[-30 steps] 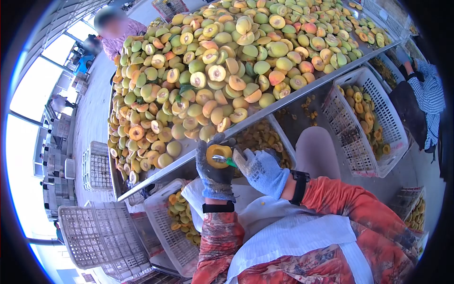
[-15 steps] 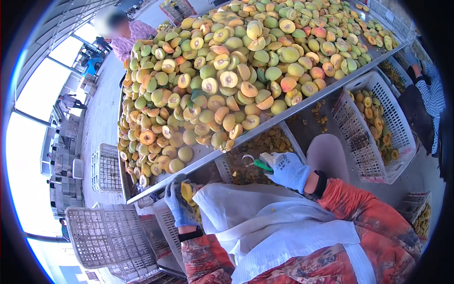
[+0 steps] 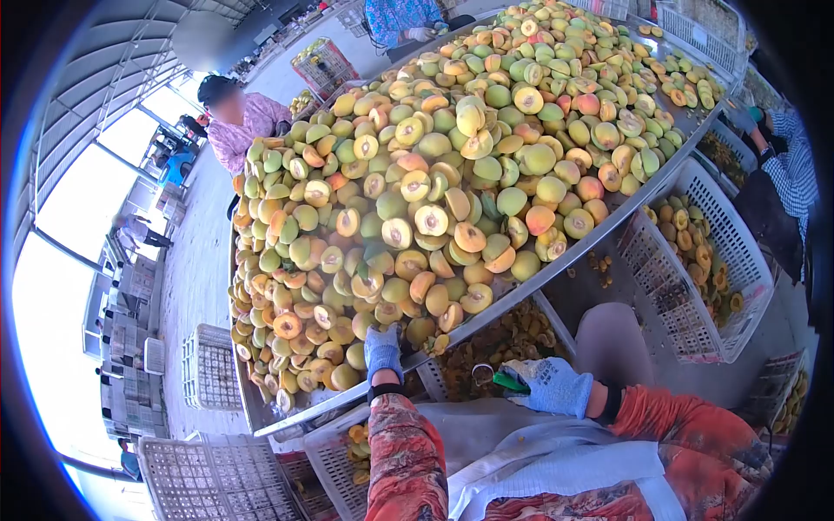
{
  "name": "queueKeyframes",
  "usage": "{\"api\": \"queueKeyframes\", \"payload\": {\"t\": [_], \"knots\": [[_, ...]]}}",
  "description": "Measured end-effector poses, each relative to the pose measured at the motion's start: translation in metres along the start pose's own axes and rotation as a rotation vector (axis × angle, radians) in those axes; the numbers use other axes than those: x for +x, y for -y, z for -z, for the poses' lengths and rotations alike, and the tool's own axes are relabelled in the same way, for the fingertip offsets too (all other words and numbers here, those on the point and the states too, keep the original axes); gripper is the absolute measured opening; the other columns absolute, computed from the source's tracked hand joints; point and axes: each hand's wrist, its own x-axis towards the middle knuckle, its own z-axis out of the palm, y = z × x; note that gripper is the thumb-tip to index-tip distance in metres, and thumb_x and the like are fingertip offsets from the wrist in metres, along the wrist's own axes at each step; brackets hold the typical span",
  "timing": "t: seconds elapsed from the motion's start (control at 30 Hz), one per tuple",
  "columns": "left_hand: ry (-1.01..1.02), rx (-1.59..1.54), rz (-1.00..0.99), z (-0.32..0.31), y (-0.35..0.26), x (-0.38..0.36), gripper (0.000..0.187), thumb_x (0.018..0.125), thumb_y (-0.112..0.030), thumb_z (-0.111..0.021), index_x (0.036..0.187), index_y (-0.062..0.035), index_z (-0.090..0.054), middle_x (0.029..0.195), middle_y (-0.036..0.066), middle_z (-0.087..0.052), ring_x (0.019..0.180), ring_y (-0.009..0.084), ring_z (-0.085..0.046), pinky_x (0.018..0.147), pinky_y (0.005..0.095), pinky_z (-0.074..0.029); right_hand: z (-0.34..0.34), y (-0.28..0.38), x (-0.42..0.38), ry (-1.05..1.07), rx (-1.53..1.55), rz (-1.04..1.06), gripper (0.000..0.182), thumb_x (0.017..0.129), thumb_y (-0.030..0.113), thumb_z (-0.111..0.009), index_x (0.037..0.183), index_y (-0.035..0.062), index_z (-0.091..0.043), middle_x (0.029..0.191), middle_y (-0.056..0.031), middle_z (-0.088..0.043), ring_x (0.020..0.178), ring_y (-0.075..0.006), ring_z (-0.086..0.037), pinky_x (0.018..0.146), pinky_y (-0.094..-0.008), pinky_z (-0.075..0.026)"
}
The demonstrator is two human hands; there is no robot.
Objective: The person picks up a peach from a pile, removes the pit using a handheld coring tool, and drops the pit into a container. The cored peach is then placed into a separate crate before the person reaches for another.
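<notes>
Left hand (image 3: 383,352) at near edge of fruit pile (image 3: 408,208); I can't tell if it grips any. Right hand (image 3: 552,385) closed on green-handled tool (image 3: 508,382), loop over crate of pits and scraps (image 3: 495,343).

Is a bench (image 3: 580,248) with a raised metal rim; carries a deep heap of halved fruit (image 3: 432,220), green, yellow and red-blushed; shows cut faces among rounded skins; holds dark leaves (image 3: 490,207) within; thins to scattered halves (image 3: 692,92) on bare metal toward the far right.
</notes>
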Motion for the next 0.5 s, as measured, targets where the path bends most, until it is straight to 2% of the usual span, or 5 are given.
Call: {"api": "queueKeyframes", "payload": {"t": [0.23, 0.3, 0.37, 0.43, 0.5], "knots": [[-0.017, -0.586, 0.086, 0.012, 0.001, -0.015, 0.047, 0.069, -0.001, -0.064, 0.114, 0.0019, -0.050, 0.090, 0.012, -0.061, 0.068, 0.0142, -0.059, 0.057, 0.0243, -0.049, 0.005, 0.010, 0.000, 0.073, 0.063, 0.017, 0.047, 0.077, 0.037, -0.058, 0.110, 0.0059, -0.048, 0.088, -0.0167, -0.061, 0.077, -0.0329, -0.060, 0.066, -0.0405, -0.047], [-0.058, -0.562, 0.131, 0.032, -0.025, -0.042, 0.048, 0.069, 0.000, -0.063, 0.115, -0.0002, -0.049, 0.089, 0.012, -0.061, 0.069, 0.0198, -0.061, 0.055, 0.0289, -0.051, 0.000, 0.011, -0.003, 0.051, 0.081, 0.039, 0.046, 0.077, 0.037, -0.058, 0.109, 0.0060, -0.048, 0.087, -0.0164, -0.061, 0.077, -0.0328, -0.060, 0.066, -0.0404, -0.047], [0.048, -0.878, 0.182, 0.046, -0.025, -0.052, 0.049, 0.070, 0.003, -0.061, 0.117, -0.0026, -0.047, 0.089, 0.014, -0.060, 0.069, 0.0251, -0.062, 0.053, 0.0353, -0.054, -0.003, 0.011, -0.006, 0.044, 0.068, 0.052, 0.045, 0.077, 0.037, -0.058, 0.109, 0.0060, -0.048, 0.087, -0.0163, -0.061, 0.077, -0.0328, -0.060, 0.065, -0.0403, -0.047], [0.086, -1.023, 0.111, 0.054, -0.018, -0.061, 0.048, 0.073, -0.001, -0.058, 0.119, -0.0048, -0.045, 0.095, 0.016, -0.058, 0.072, 0.0301, -0.062, 0.056, 0.0419, -0.056, -0.006, 0.012, -0.010, 0.040, 0.056, 0.060, 0.045, 0.078, 0.036, -0.058, 0.109, 0.0059, -0.048, 0.087, -0.0162, -0.061, 0.077, -0.0328, -0.060, 0.065, -0.0401, -0.047], [-0.063, -0.440, -0.410, 0.062, -0.023, -0.077, 0.045, 0.077, -0.007, -0.055, 0.120, -0.0056, -0.044, 0.102, 0.017, -0.055, 0.075, 0.0327, -0.061, 0.063, 0.0454, -0.055, -0.007, 0.013, -0.014, 0.051, 0.018, 0.051, 0.044, 0.078, 0.035, -0.058, 0.108, 0.0057, -0.048, 0.086, -0.0163, -0.061, 0.077, -0.0331, -0.060, 0.065, -0.0401, -0.047]]}}
